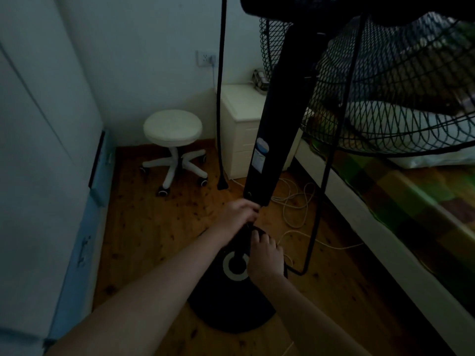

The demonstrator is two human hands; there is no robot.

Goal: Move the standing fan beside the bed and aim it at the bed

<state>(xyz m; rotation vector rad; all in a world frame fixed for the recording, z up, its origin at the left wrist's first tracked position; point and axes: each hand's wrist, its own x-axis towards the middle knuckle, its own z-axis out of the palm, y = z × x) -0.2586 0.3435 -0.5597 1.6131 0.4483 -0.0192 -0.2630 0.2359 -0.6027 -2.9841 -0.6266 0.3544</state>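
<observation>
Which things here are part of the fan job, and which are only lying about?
Part of the job:
standing fan
bed
left hand, on the fan's pole
right hand, on the pole's collar

Only lying about:
white stool
bedside cabinet
loose white cable

Dim, bluish room; soft focus, wide-angle bending at edges.

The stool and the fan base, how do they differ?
The stool is white and stands on castor legs; the fan base is a black disc flat on the floor. The stool stands untouched near the wall; both hands grip the pole above the fan base. Both are round.
</observation>
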